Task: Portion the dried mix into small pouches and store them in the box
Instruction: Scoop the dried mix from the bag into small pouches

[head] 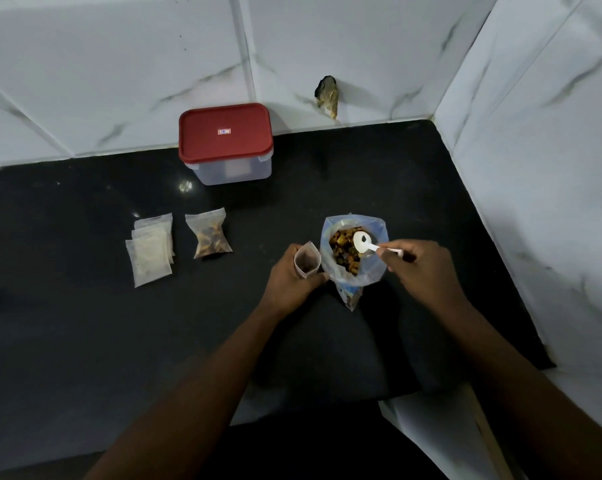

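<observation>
Now my left hand (292, 275) is curled round a small pouch (307, 259), fingers and thumb wrapped about its lower part so that it stands upright with its mouth open toward me; something dark shows inside, though I cannot tell how much. My right hand (421, 268) pinches the handle of a white plastic spoon (370, 245) between thumb and fingertips. The spoon's bowl sits over the open mouth of the big plastic bag (372, 271), right above the dried mix (341, 252), with a small dark bit lying in it. The bag stands on the black counter (85, 323) between my two hands, touching the small pouch on its left side, its brown and yellowish mix plainly in view. Farther left on the counter lies one filled pouch (210, 237), flat on its side with the same brownish mix in it. Just beside that, further left again, is a small overlapping stack of flat pale pouches (152, 251). Behind them, against the white marbled wall tiles (119, 64), stands the clear box (233, 171) with its red lid (225, 133) on. To the right of the box, low on the wall near the corner, hangs a dark ragged thing (327, 97) that I cannot make out.
</observation>
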Demonstrator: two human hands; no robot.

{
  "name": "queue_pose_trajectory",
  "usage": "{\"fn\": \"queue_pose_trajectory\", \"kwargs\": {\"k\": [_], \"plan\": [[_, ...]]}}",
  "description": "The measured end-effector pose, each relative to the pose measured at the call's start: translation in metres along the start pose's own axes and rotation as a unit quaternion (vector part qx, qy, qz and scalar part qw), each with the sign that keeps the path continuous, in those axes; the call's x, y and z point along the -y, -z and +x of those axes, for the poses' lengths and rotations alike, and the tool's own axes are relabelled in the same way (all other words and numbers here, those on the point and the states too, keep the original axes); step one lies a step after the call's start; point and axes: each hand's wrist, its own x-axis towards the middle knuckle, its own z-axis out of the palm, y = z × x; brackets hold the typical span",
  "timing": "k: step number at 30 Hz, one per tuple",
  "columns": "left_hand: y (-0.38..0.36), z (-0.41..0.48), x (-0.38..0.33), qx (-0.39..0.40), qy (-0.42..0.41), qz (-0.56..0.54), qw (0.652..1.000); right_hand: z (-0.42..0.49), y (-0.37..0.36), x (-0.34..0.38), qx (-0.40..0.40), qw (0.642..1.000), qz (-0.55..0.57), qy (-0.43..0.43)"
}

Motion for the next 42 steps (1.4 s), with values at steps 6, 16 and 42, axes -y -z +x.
{"fn": "queue_pose_trajectory", "kwargs": {"k": [6, 16, 42], "plan": [[-0.001, 0.002, -0.003, 0.02, 0.018, 0.004, 1.0, 0.017, -0.024, -0.003, 0.025, 0.981, -0.161, 0.102], [-0.009, 0.006, -0.001, 0.028, 0.041, -0.029, 0.998, 0.021, -0.036, 0.011, 0.091, 0.985, -0.145, 0.028], [-0.009, -0.007, -0.007, 0.047, 0.02, -0.069, 0.996, 0.012, -0.031, 0.011, 0.083, 0.887, 0.304, -0.336]]}}
